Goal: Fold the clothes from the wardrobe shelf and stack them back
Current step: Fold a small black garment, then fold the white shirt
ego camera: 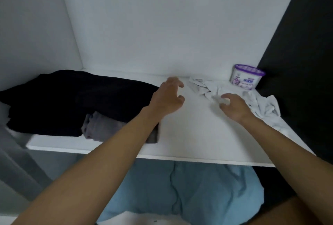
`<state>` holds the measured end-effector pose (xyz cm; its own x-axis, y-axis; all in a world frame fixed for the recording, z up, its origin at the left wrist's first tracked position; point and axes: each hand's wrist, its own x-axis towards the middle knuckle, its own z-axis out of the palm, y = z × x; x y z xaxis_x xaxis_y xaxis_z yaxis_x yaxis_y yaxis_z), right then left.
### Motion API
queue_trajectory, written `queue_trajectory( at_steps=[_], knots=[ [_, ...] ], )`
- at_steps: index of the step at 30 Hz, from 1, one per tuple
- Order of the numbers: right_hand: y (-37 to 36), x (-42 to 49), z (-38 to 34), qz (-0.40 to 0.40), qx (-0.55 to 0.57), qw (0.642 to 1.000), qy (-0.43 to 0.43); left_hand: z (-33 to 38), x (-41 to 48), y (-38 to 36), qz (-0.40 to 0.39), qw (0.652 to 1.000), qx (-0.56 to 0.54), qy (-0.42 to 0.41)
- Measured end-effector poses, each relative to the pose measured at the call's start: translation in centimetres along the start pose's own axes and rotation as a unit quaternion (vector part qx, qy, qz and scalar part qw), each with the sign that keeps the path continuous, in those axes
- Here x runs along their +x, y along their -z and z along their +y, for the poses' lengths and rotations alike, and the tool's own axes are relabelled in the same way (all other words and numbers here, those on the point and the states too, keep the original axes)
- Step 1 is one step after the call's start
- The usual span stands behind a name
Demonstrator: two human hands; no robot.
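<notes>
A white wardrobe shelf [189, 134] runs across the view. On its left lie folded black clothes [72, 98] over a folded grey garment [102, 127]. A crumpled white garment [259, 106] lies at the right. My left hand [167, 98] hovers over the bare middle of the shelf, beside the black pile, fingers loosely curled and holding nothing. My right hand [232, 107] rests at the white garment's left edge, its fingertips touching the fabric, with no grip visible.
A small white tub with a purple lid [246, 77] stands at the back right corner. White walls close the back and left; a dark panel [297, 62] bounds the right. Blue fabric [189, 194] lies below the shelf's front edge.
</notes>
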<state>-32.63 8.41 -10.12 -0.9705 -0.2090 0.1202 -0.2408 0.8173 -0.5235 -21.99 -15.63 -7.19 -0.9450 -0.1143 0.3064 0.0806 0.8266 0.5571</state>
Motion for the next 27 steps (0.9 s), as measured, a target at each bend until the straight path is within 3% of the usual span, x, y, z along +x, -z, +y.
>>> queue_trajectory(
  at_steps=[3,6,11,15,18,22,27],
  knots=[
    [2.7,0.4,6.7,-0.004,-0.018,0.995,-0.103,3.3,2.3,-4.5,-0.067,0.988,-0.12,0.07],
    [2.7,0.5,11.4,-0.01,-0.024,0.994,-0.107,6.1,4.1,-8.8,-0.127,0.956,-0.223,0.144],
    [2.1,2.9,15.2,0.058,-0.007,0.997,-0.04,9.3,6.0,-14.6,-0.213,0.888,-0.318,0.253],
    [2.9,2.3,15.5,0.003,0.206,0.979,0.005,11.2,6.1,-17.0,-0.242,0.815,-0.418,0.321],
    [3.6,-1.2,14.8,-0.063,0.229,0.963,0.125,12.2,6.1,-17.4,-0.238,0.76,-0.504,0.333],
    [4.3,-5.6,14.2,-0.124,0.18,0.949,0.229,13.7,4.4,-16.4,-0.177,0.752,-0.528,0.351],
    [5.4,-10.1,12.7,-0.168,0.258,0.939,0.152,14.0,0.6,-13.4,-0.107,0.768,-0.541,0.325]
  ],
)
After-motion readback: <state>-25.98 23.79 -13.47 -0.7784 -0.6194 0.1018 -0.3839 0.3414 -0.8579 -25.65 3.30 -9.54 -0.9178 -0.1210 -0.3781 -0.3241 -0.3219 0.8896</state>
